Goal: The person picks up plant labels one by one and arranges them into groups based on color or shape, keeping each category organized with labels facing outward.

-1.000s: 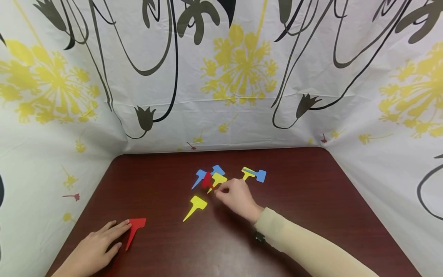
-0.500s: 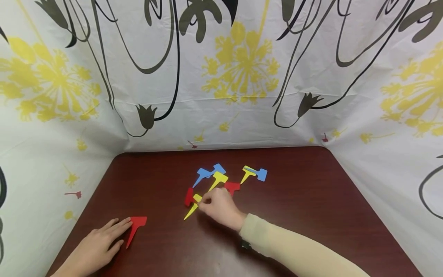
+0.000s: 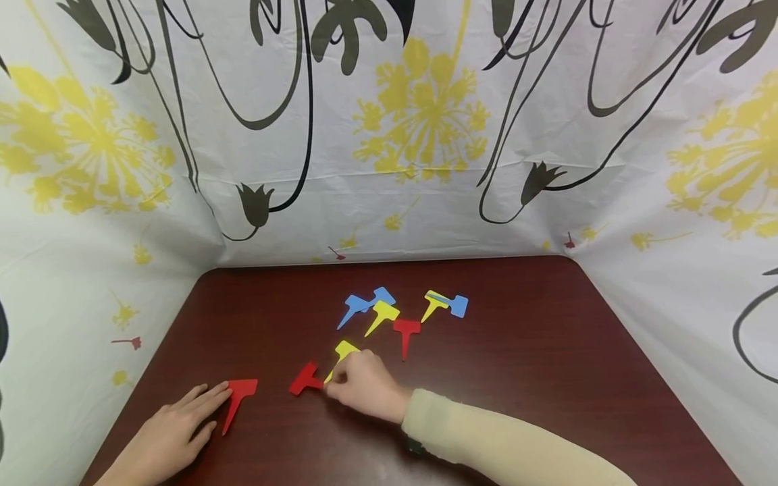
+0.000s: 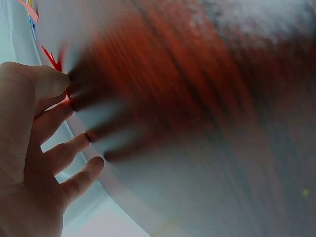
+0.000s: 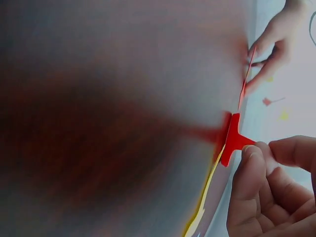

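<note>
In the head view, my right hand (image 3: 367,386) pinches the stem of a red T-shaped plant label (image 3: 306,379) between thumb and fingers. Its wide head points left, low over the table. The right wrist view shows the same plant label (image 5: 234,139) close up, upright over its reflection. A yellow plant label (image 3: 346,349) lies partly hidden behind this hand. At the left, my left hand (image 3: 167,428) lies flat, its straight fingertips resting on the edge of another red plant label (image 3: 241,391) on the table.
Farther back on the dark red-brown table (image 3: 523,378) lie a red label (image 3: 406,328), a yellow label (image 3: 384,313) and two blue labels (image 3: 354,305). To their right, a blue label (image 3: 459,306) crosses a yellow one (image 3: 433,307). A patterned curtain (image 3: 389,223) encloses the back and sides.
My right hand has carried the red plant label from the back group leftward and nearer, past the yellow one. A red label it covered now shows. My left hand has stayed in place.
</note>
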Available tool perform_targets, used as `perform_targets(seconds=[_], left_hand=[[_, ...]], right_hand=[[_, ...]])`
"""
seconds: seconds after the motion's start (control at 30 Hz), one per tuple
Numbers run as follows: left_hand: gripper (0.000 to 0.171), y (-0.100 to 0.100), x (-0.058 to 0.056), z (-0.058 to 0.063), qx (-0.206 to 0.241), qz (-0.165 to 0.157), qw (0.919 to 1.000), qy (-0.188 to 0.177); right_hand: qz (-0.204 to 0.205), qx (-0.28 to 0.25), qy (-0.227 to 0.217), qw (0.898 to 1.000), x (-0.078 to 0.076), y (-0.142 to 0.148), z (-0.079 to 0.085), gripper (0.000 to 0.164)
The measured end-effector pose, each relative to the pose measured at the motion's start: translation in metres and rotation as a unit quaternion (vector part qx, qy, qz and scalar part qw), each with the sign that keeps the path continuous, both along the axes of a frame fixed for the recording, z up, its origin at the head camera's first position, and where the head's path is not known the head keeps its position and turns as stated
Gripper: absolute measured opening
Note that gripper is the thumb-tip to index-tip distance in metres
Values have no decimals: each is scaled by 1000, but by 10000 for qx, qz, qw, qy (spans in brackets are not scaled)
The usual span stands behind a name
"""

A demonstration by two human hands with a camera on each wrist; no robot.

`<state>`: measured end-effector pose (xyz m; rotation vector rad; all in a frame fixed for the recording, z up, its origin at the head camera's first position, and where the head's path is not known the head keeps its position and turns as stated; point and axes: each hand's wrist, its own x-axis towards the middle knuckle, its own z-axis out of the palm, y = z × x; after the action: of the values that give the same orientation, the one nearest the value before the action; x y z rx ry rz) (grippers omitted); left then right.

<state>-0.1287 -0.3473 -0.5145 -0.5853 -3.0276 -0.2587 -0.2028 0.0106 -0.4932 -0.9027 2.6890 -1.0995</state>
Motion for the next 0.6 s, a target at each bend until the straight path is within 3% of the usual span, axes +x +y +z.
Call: perform_targets(seconds=[0.17, 0.27, 0.6], left_hand=[[55, 0, 0, -1, -3, 9, 10000, -17], [55, 0, 0, -2, -9, 23, 10000, -18], [55, 1, 0, -3, -34, 24, 10000, -4]], right_hand=[[543, 191, -108, 9983, 8, -9, -1, 30], [644, 304, -90, 9974, 12, -12, -2, 32], [-49, 465, -16, 9989, 22, -30, -3, 45]])
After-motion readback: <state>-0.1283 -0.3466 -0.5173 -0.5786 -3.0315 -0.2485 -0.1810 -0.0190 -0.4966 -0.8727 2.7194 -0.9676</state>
